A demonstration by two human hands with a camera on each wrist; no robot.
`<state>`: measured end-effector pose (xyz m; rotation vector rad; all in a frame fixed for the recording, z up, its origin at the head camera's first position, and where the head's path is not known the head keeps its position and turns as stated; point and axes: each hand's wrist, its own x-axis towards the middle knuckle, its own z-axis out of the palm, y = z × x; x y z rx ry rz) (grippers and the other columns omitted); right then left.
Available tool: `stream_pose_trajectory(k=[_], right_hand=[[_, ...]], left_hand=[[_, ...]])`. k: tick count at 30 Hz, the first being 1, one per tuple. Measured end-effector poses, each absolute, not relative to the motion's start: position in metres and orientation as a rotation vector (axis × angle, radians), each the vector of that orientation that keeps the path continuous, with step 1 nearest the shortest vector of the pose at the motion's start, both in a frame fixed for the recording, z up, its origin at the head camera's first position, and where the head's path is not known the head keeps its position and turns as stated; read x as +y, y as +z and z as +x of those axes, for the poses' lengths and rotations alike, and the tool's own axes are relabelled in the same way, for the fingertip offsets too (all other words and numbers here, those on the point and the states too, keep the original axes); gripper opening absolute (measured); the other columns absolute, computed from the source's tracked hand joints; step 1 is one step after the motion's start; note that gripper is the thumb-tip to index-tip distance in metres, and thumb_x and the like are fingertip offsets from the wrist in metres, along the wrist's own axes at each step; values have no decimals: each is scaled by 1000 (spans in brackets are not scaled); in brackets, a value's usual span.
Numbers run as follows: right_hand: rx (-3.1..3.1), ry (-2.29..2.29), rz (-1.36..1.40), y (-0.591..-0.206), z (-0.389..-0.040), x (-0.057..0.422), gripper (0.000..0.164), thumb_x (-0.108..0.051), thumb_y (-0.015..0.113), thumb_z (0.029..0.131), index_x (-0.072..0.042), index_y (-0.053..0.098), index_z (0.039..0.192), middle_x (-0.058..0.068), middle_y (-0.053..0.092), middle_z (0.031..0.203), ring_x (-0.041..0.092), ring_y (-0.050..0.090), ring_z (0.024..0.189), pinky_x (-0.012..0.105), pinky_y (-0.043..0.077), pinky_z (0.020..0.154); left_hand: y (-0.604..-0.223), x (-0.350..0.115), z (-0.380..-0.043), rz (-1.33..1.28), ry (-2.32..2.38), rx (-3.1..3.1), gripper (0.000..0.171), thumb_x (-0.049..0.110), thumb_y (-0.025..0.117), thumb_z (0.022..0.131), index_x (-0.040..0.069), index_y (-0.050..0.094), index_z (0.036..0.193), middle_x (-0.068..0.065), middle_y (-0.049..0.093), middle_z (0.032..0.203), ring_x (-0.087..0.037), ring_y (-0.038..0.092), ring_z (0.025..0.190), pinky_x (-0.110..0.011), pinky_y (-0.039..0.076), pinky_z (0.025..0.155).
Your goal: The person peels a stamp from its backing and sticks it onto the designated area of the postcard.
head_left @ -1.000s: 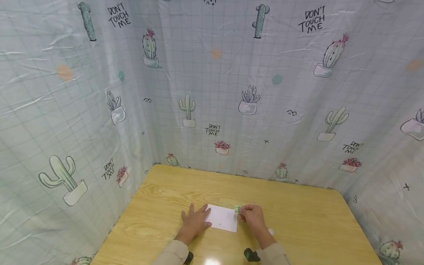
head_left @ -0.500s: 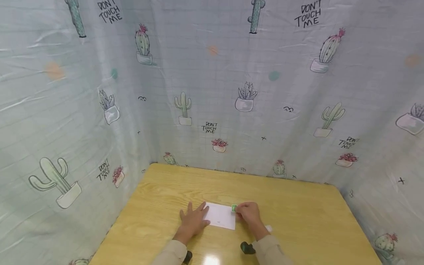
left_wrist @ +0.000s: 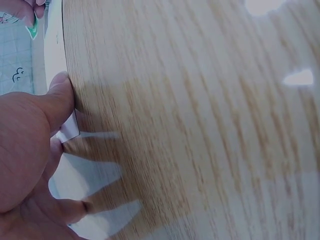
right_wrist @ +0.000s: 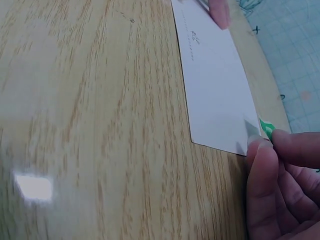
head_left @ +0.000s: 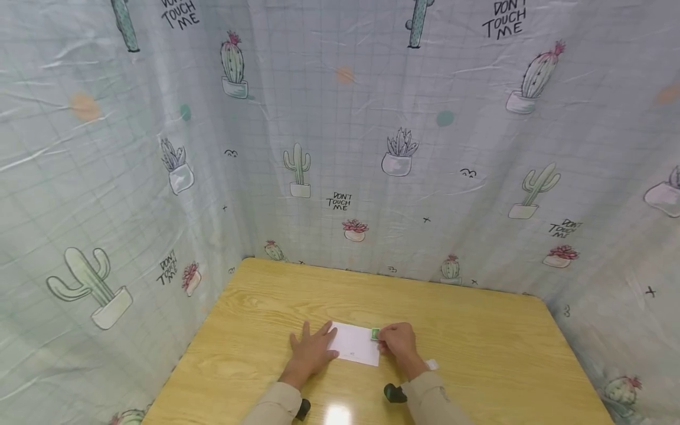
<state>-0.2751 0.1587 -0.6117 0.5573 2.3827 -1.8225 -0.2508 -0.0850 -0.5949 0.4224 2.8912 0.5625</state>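
A white envelope (head_left: pixel 355 344) lies flat on the wooden table, with small print and a scribble near its lower edge. My left hand (head_left: pixel 310 356) rests with spread fingers on its left end; in the left wrist view the thumb (left_wrist: pixel 61 92) presses on the paper. Between thumb and index finger, my right hand (head_left: pixel 399 340) pinches a small green stamp (head_left: pixel 375 334) with a pale border. The stamp is at the envelope's upper right corner. In the right wrist view the stamp (right_wrist: pixel 267 128) is tilted, its lower part hidden by the fingertips.
A small white piece (head_left: pixel 432 364) lies beside my right wrist on the table (head_left: pixel 478 348). Dark wrist devices (head_left: pixel 394 394) sit at both cuffs. A cactus-printed curtain (head_left: pixel 340 136) surrounds the table's back and sides.
My right hand has moved slightly left, bringing the stamp from beside the envelope's right edge to over its upper right corner. The left hand has stayed on the envelope.
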Motion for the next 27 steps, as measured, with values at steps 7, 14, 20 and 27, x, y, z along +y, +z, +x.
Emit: stream_pose_trajectory(k=[7,14,20,27], right_hand=[[2471,-1720,599,-611,-276,157,9,-1,73,87,6,75,91,10,71,71,14,65,55,24,57,51],[2536,-1622,616,-614,-280,156,6,-1,72,85,3,76,85,9,70,69,14,64,55,23,56,50],[2654,-1487,605,-614,-283,154,5,-1,71,79,1,75,76,7,68,61,13,62,48,20,51,45],[2728,-1340,599,-606,-283,148,8,-4,72,83,-3,64,82,8,65,69,19,60,59,26,46,51]], left_hand=[[-598,-83,-252,429,568,2887,59,40,67,100,17,54,152,-4,41,168,-61,21,154,-87,16,114],[-601,-82,-254,432,561,2887,59,42,66,100,18,53,153,-3,40,168,-60,20,155,-87,16,114],[-599,-80,-255,420,555,2882,59,41,66,100,18,53,153,-2,40,168,-60,20,155,-87,15,115],[-600,-83,-257,398,546,2879,60,41,66,100,19,52,154,-2,39,169,-59,19,156,-86,15,116]])
